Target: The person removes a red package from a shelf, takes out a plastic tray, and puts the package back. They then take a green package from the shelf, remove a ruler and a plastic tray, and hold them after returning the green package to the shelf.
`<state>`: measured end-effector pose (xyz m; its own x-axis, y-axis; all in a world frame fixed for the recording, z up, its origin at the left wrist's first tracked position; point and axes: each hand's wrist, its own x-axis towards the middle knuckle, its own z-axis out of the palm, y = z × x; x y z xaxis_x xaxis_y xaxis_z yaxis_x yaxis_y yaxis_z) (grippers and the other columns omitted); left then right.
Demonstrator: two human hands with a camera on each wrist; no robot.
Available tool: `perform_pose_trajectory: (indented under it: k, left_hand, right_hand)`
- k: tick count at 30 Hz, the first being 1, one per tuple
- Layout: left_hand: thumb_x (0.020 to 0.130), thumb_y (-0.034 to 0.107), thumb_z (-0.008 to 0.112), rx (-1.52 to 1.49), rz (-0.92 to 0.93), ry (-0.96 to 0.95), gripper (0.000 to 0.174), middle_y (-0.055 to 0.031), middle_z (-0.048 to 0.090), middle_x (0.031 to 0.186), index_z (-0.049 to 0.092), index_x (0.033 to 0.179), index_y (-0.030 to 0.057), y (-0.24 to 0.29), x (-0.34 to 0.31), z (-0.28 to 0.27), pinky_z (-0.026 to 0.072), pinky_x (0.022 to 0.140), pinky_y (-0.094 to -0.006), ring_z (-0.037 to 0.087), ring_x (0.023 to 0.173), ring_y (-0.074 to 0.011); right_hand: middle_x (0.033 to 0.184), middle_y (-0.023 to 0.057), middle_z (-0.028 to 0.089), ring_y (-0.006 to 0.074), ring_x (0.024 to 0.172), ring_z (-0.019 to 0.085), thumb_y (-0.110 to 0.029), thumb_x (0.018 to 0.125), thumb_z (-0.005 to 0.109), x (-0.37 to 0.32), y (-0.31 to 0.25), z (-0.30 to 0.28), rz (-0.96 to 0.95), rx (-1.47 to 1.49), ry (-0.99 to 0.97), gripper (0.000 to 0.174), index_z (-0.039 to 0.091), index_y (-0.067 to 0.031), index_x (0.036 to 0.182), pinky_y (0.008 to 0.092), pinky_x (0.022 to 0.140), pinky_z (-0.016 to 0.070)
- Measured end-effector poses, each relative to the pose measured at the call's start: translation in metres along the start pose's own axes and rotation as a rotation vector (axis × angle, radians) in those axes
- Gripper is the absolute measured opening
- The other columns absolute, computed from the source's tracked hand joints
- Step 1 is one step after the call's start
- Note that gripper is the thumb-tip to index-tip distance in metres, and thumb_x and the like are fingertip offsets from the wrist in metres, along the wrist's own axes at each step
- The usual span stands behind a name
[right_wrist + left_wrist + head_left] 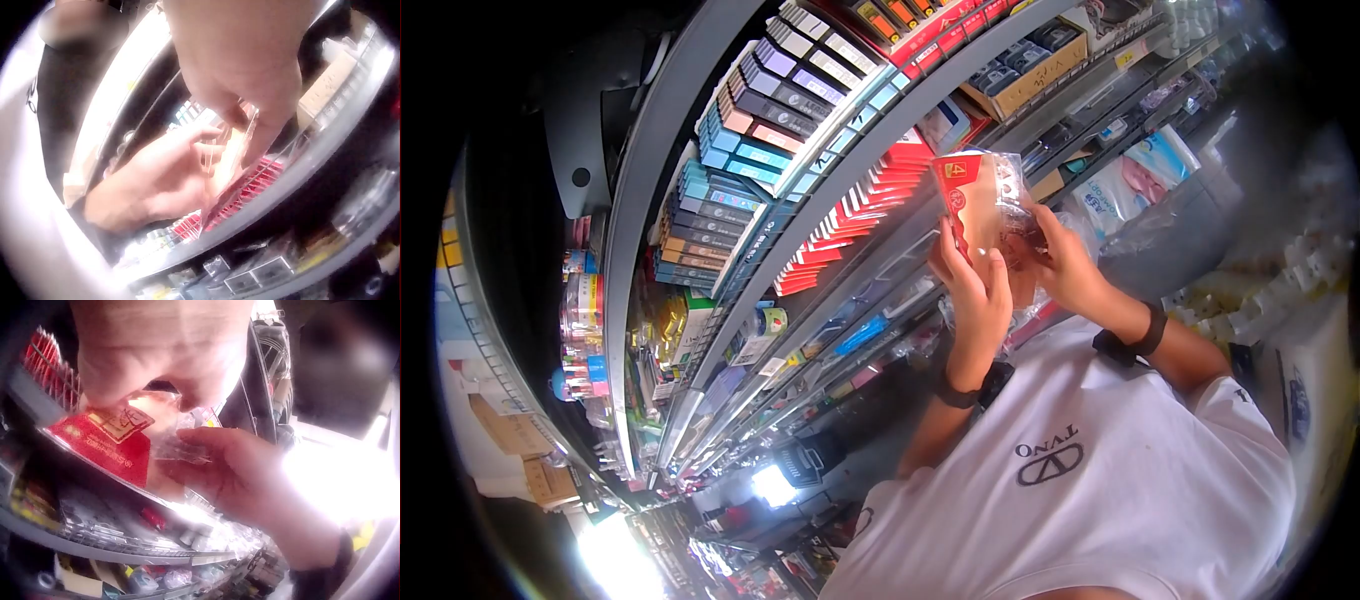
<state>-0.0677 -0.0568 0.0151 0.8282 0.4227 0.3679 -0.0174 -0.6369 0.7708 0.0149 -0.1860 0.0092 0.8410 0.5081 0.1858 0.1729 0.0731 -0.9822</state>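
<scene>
Both hands hold up a flat red and beige packet point(978, 190) with clear, shiny plastic along one side and a gold label on the red part. My left hand point(978, 305) grips its lower left edge, the thumb lying across the near face. At the right edge, my right hand point(1068, 258) pinches the plastic side with its fingers curled in. In the left wrist view the red face of the packet point(115, 447) shows between the hands. The right wrist view catches the packet point(230, 159) nearly edge-on, its far side hidden by the fingers.
A long shelf point(840, 150) of small stacked boxes point(775, 110) runs along the left, with a row of red packets point(865, 215) below them. An open cardboard box point(1035, 75) stands on the shelf beyond the hands. Plastic-wrapped goods point(1135, 185) are to the right.
</scene>
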Motion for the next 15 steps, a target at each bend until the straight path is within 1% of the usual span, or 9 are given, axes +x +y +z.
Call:
perform_pose_trajectory:
  k: [2, 7, 8, 11, 14, 15]
  left_hand:
    - [0.099, 0.012, 0.054, 0.025, 0.011, -0.004, 0.068, -0.0308, 0.027, 0.142, 0.018, 0.155, -0.0029, 0.002, 0.0, 0.0, 0.0316, 0.112, -0.0506, 0.036, 0.132, -0.0442]
    - [0.096, 0.011, 0.059, 0.094, 0.032, 0.012, 0.071, -0.0309, 0.025, 0.142, 0.019, 0.153, -0.0044, 0.012, 0.002, 0.0, 0.0307, 0.112, -0.0517, 0.034, 0.134, -0.0449]
    - [0.096, 0.011, 0.06, 0.111, 0.038, 0.018, 0.071, -0.0309, 0.025, 0.143, 0.02, 0.152, -0.0046, 0.015, 0.003, 0.0, 0.0304, 0.112, -0.052, 0.033, 0.134, -0.045]
    - [0.093, 0.014, 0.064, 0.124, 0.09, 0.066, 0.074, -0.0309, 0.032, 0.138, 0.022, 0.151, -0.0057, 0.018, 0.005, 0.0, 0.0322, 0.108, -0.0528, 0.036, 0.127, -0.0448]
    - [0.092, 0.013, 0.064, 0.122, 0.103, 0.08, 0.073, -0.0309, 0.032, 0.138, 0.023, 0.15, -0.0061, 0.02, 0.007, -0.001, 0.0323, 0.108, -0.0531, 0.036, 0.127, -0.0446]
    - [0.094, 0.013, 0.063, 0.12, 0.088, 0.074, 0.072, -0.0307, 0.03, 0.139, 0.022, 0.15, -0.0059, 0.02, 0.007, -0.001, 0.0317, 0.109, -0.0527, 0.036, 0.128, -0.0445]
  right_hand:
    - [0.096, 0.0265, 0.07, 0.0362, 0.088, 0.073, -0.01, 0.095, 0.065, 0.0, -0.001, 0.001, 0.032, 0.021, 0.003, 0.048, 0.047, 0.0019, 0.137, 0.0387, 0.075, 0.0553]
    - [0.094, 0.027, 0.07, 0.0356, 0.084, 0.073, -0.011, 0.095, 0.064, 0.002, -0.015, -0.003, 0.05, -0.043, -0.014, 0.047, 0.048, 0.0031, 0.136, 0.0388, 0.072, 0.0553]
    - [0.093, 0.0274, 0.069, 0.0363, 0.084, 0.073, -0.012, 0.095, 0.064, 0.002, -0.016, -0.004, 0.052, -0.061, -0.023, 0.046, 0.048, 0.0034, 0.136, 0.0392, 0.072, 0.0552]
    - [0.093, 0.0287, 0.068, 0.0384, 0.085, 0.072, -0.013, 0.096, 0.064, 0.002, -0.018, -0.006, 0.059, -0.087, -0.054, 0.046, 0.047, 0.0042, 0.136, 0.0402, 0.071, 0.055]
    - [0.093, 0.0301, 0.068, 0.0408, 0.087, 0.072, -0.013, 0.096, 0.064, 0.002, -0.022, -0.007, 0.064, -0.04, -0.071, 0.048, 0.047, 0.0046, 0.136, 0.0413, 0.071, 0.0549]
    - [0.093, 0.0304, 0.067, 0.0416, 0.088, 0.071, -0.013, 0.096, 0.064, 0.002, -0.026, -0.006, 0.065, -0.013, -0.066, 0.048, 0.046, 0.0046, 0.137, 0.0417, 0.071, 0.0548]
